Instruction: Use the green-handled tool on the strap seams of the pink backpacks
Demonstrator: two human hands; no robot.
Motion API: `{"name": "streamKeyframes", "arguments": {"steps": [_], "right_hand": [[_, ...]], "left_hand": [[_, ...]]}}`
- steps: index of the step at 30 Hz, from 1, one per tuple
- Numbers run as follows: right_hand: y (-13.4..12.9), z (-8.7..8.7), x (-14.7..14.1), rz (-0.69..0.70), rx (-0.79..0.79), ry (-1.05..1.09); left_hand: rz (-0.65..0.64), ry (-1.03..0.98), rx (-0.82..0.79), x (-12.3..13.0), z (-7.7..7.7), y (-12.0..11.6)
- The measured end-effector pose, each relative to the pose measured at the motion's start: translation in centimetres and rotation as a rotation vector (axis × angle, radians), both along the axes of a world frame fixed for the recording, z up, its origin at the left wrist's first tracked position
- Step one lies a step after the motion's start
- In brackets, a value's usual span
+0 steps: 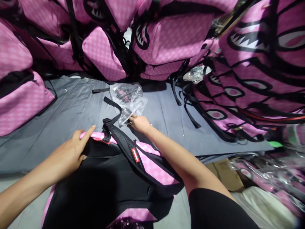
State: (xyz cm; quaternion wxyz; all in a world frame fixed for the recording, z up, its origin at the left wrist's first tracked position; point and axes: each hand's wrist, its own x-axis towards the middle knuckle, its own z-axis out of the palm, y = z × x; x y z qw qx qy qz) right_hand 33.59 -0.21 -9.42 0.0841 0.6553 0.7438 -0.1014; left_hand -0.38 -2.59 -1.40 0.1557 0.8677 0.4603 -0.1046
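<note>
A black and pink backpack (102,178) lies at the front, its dark side toward me and its strap with a red label running across it. My left hand (77,148) grips the pink top edge of the backpack, fingers wrapped over it and index finger stretched along it. Beyond the backpack, a clear plastic bag (130,95) with small dark and pink pieces in it rests on the grey cloth. My right hand (140,123) reaches over the backpack and closes on the near end of that plastic bag; its fingertips are partly hidden.
Grey cloth (71,101) covers the table. Pink checked backpacks (173,38) are piled along the back, with more at the left. Stacked backpacks with printed eyes and teeth (228,90) stand at the right. Below them are a cardboard box (224,173) and plastic-wrapped goods (269,181).
</note>
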Motion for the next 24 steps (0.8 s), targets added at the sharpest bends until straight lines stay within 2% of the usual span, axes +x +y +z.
{"name": "streamKeyframes", "arguments": {"steps": [3, 10, 17, 21, 24], "right_hand": [[0.1, 0.3, -1.1, 0.004, 0.003, -0.033], [2.2, 0.6, -3.8, -0.029, -0.001, -0.074], [0.1, 0.8, -3.1, -0.128, -0.006, -0.144], [-1.3, 2.5, -2.0, -0.209, -0.001, -0.138], [-3.1, 5.2, -0.5, -0.344, 0.082, -0.166]], "left_hand": [[-0.009, 0.013, -0.009, 0.2, 0.2, 0.1], [0.001, 0.023, -0.017, 0.4, 0.5, 0.1], [0.007, 0.005, -0.073, 0.8, 0.8, 0.3], [-0.016, 0.017, -0.052, 0.8, 1.2, 0.4], [-0.032, 0.013, -0.048, 0.7, 1.4, 0.2]]}}
